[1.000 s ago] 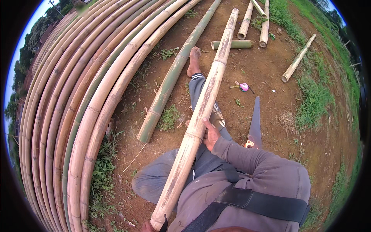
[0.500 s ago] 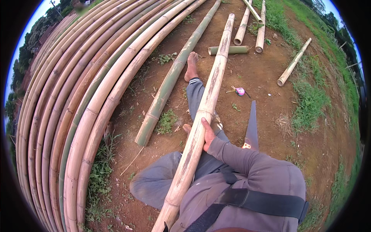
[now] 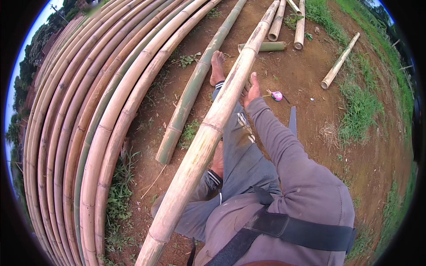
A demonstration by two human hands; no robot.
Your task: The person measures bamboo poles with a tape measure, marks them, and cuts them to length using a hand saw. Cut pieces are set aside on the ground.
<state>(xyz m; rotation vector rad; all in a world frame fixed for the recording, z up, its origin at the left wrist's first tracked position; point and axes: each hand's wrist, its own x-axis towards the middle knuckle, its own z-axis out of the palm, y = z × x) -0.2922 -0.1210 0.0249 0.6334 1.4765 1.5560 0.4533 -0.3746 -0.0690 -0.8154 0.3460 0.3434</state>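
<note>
A long pale bamboo pole (image 3: pixel 208 128) lies slanted across my lap, running from the lower edge up to the far middle. My right hand (image 3: pixel 251 90) is stretched forward on a grey sleeve and rests against the pole's right side, fingers curled on it. My outstretched bare foot (image 3: pixel 217 66) lies just left of the pole; my other leg is folded under it. My left hand is hidden from view.
A big stack of long curved bamboo poles (image 3: pixel 88 133) fills the left. A green pole (image 3: pixel 191 97) lies beside my leg. A pink tape measure (image 3: pixel 277 95) and a dark blade (image 3: pixel 292 120) lie on the dirt at right. Short cut pieces (image 3: pixel 266 46) and another pole (image 3: pixel 339 62) lie farther off.
My right hand has slid forward along the pole, from near my knee to out by my foot, with the arm now extended. The pole has stayed across my lap.
</note>
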